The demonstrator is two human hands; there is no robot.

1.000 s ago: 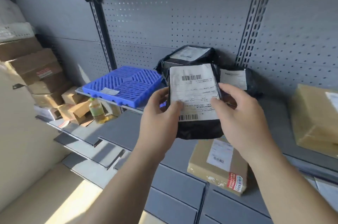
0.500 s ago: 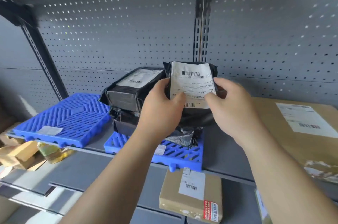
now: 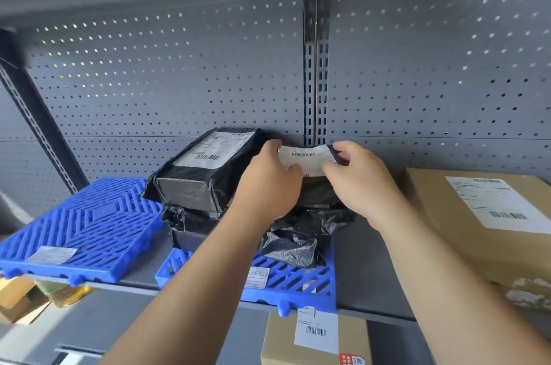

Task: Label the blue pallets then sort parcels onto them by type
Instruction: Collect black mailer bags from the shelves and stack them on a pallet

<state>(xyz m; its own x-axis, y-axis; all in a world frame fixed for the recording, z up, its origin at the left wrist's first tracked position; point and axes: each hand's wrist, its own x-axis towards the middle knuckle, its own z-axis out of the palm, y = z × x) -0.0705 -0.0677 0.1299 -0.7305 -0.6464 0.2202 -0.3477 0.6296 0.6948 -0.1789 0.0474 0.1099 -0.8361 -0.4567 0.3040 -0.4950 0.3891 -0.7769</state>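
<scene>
On the grey shelf (image 3: 357, 260), far left, the left pallet (image 3: 98, 215), blue, bare but for a white label (image 3: 50, 255) near its front edge. Just beside it, the right pallet (image 3: 298, 282), also labelled, loaded with black bags: a boxy bag (image 3: 190, 188) with a white waybill, stacked on a crumpled pile (image 3: 298, 242). Left hand (image 3: 268, 182) and right hand (image 3: 363, 179) both clamped on a black parcel (image 3: 308, 156), thumbs pinching its waybill, parcel held tilted above the pile on the right pallet, close to the pegboard (image 3: 179, 81). Further right on the same shelf, apart from the pallets, a large brown box (image 3: 447, 215). Below, on the lower shelf, a small box (image 3: 277, 343) with a barcode sticker.
</scene>
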